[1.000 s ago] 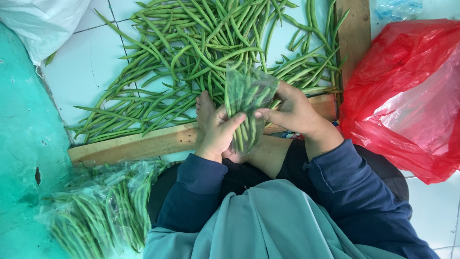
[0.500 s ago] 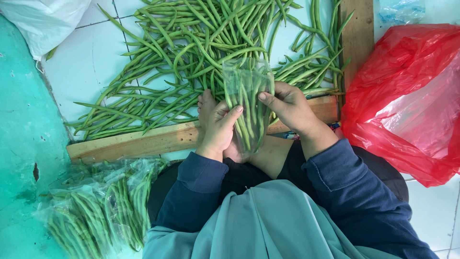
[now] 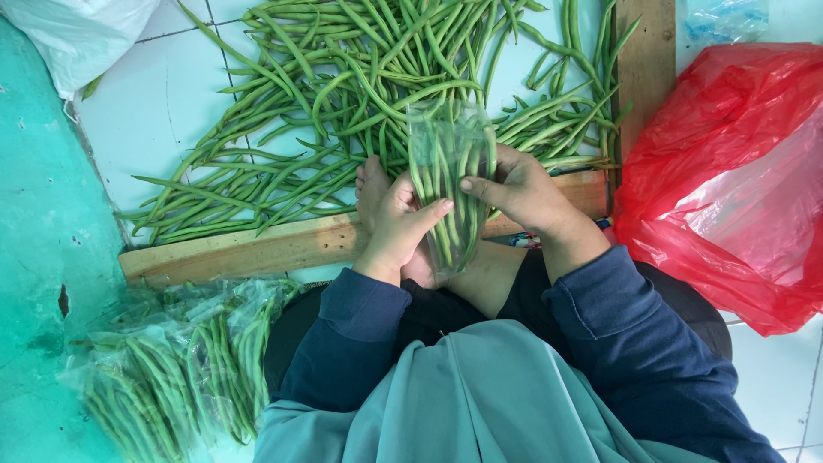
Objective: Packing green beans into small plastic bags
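Raised upright since a moment ago, clear bag of green beans (image 3: 450, 184), long axis near-to-far, pinched between left hand (image 3: 399, 227) and right hand (image 3: 519, 189), equally close.

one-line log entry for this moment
left hand: holds bean bag | right hand: holds same bag | loose beans beyond | filled bags at left

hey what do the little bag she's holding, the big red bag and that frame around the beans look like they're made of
Small bag, held by both hands: thin clear plastic film, glossy and crinkled; the beans show through it.
Red bag: thin plastic, shiny and wrinkled, slightly see-through.
Frame: probably unfinished wood, pale brown and matt, with visible grain.
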